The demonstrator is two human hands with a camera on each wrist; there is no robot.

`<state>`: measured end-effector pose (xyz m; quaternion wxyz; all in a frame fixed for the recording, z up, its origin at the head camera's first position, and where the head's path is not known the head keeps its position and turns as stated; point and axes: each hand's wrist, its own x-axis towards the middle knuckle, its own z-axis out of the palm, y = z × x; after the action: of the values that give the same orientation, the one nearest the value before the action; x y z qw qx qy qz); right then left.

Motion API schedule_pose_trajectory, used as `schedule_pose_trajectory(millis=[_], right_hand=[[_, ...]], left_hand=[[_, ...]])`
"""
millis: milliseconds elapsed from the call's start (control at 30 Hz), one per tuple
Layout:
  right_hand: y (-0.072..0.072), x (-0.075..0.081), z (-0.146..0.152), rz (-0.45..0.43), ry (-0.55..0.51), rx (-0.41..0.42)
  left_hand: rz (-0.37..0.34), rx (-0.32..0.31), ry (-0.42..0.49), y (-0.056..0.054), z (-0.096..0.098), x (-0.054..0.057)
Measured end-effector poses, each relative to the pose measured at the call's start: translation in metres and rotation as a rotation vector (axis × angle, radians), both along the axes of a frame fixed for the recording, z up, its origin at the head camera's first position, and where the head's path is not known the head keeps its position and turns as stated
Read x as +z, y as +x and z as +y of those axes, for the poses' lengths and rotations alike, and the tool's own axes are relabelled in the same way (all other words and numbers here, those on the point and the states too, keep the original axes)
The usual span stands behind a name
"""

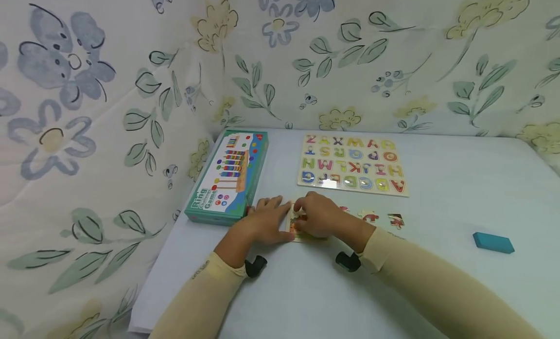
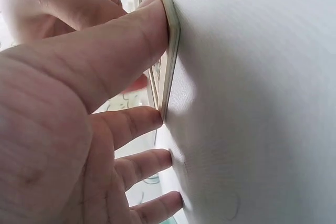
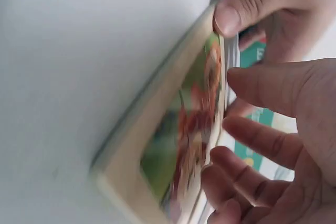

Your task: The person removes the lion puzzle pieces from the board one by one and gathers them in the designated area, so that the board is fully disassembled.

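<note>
while hands [image 1: 264,223] [image 1: 321,215] work a puzzle [image 3: 181,135], the box [image 1: 229,176] reads "ring challenge game".

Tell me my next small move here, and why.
Perhaps press down gently with the right hand, since it is working over the puzzle while the left hand touches its edge and could brace it. Loose pieces lie to the right, so fitting seems unfinished.

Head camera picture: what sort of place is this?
Probably an indoor play table, though the wider room is out of view. An alphabet board, a ring game box and loose jigsaw pieces suggest it.
</note>
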<state>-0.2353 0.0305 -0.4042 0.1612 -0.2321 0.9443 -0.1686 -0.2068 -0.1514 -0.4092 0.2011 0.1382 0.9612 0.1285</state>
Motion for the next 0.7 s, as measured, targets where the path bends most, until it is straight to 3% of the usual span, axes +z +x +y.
schedule_pose_trajectory(millis=[333,533,700], right_hand=[[0.004,-0.001,-0.002,-0.007,-0.05,-0.01],[0.006,0.0,0.001,-0.013,-0.191,-0.022],[0.003,0.01,0.021,-0.03,-0.283,-0.037]], left_hand=[[0.001,-0.02,-0.041,-0.002,0.006,0.003],[0.005,-0.005,-0.037,-0.002,0.005,0.0],[-0.006,0.007,-0.031,-0.003,0.002,-0.002]])
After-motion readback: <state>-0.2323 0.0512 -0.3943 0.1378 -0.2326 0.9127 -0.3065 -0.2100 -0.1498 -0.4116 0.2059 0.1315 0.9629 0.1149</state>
